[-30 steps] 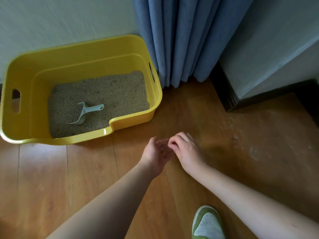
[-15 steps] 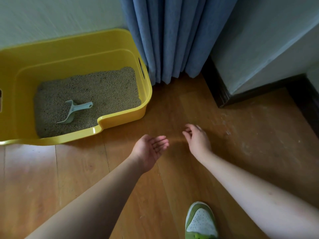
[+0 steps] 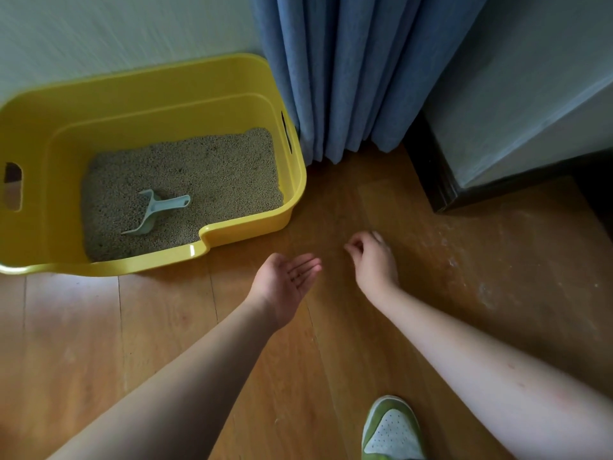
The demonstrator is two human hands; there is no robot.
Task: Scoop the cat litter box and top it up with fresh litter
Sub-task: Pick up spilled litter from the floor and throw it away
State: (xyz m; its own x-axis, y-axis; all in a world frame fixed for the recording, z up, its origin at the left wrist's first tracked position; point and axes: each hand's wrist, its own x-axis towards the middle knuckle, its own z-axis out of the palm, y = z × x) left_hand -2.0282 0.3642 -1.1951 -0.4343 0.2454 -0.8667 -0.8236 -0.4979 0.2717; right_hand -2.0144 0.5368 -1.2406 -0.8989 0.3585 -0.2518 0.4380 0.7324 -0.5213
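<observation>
A yellow litter box (image 3: 295, 180) stands on the wooden floor by the wall, part filled with beige litter (image 3: 205, 171). A pale blue scoop (image 3: 156, 210) lies in the litter, handle toward the right. My left hand (image 3: 285, 280) hovers in front of the box's right corner, palm up with straight fingers, a few dark specks on the fingers. My right hand (image 3: 374, 260) is just right of it, low over the floor, knuckles up and fingers curled in with fingertips close together; nothing shows between them.
A blue curtain (image 3: 348, 78) hangs right behind the box's right end. A pale wall with a dark baseboard (image 3: 431, 174) juts out at the right. Whitish dust marks the floor (image 3: 464, 270) there. My green and white shoe (image 3: 391, 429) is at the bottom.
My hands, touching a second ago with right fingertips at the left palm, have parted. The right hand moved right to the floor and curled its fingers; the left palm stays open.
</observation>
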